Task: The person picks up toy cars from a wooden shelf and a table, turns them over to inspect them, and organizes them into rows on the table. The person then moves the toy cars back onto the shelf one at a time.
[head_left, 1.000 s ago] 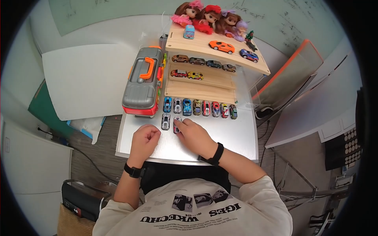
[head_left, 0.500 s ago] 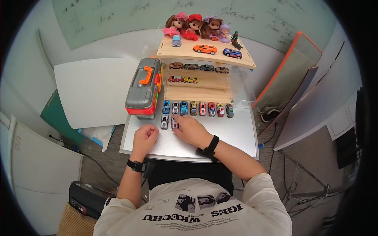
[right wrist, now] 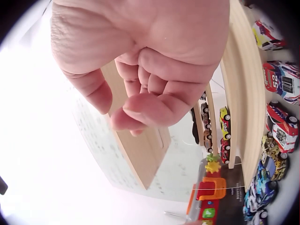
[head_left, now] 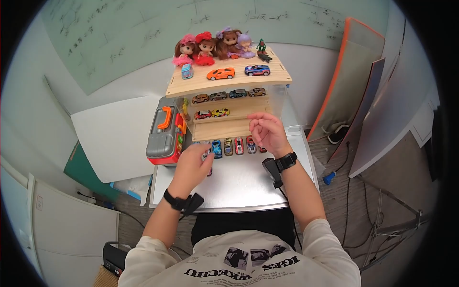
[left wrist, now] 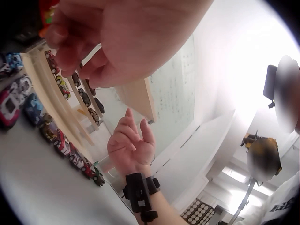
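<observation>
My left hand [head_left: 192, 165] hovers over the left end of the row of toy cars, fingers bent with nothing visible between them in the left wrist view. Partly covered by it are a blue car [head_left: 217, 149] and a white and magenta car [head_left: 209, 171], whose front shows in the left wrist view. My right hand [head_left: 270, 135] is raised before the right end of the lower shelves, its index finger extended and the others loosely curled, empty in the right wrist view. Below it stand a red and white car [head_left: 239, 146] and others.
A wooden shelf unit [head_left: 229, 85] holds more cars, with several dolls [head_left: 205, 50] on top. On its left stands a grey toolbox [head_left: 164, 136] with an orange handle. The silver table [head_left: 248, 191] extends toward me.
My right hand has let go of the white and magenta car and risen to the right. My left hand has moved forward over the cars. The head view has shifted.
</observation>
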`<action>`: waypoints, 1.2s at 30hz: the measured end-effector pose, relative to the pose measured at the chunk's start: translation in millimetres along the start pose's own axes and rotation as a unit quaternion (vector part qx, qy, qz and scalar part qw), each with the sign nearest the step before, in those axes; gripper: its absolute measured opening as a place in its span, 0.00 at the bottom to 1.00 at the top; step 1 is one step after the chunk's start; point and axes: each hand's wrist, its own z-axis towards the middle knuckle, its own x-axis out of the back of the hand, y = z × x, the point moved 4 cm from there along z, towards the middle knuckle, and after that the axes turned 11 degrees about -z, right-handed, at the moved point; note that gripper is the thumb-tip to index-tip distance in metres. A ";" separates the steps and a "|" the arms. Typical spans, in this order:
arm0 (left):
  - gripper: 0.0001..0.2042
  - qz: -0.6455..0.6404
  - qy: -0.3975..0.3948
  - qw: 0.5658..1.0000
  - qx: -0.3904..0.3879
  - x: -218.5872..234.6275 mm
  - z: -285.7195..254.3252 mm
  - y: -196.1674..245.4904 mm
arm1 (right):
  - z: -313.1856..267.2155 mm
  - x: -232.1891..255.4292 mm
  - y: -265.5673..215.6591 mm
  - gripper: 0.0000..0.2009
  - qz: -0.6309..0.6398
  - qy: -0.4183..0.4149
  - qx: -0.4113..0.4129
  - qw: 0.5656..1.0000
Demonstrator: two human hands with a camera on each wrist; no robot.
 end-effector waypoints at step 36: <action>0.16 0.226 -0.276 0.911 -0.206 -54.1 -33.7 14.5 | -10.1 24.7 11.1 0.20 0.143 -0.037 0.036 0.988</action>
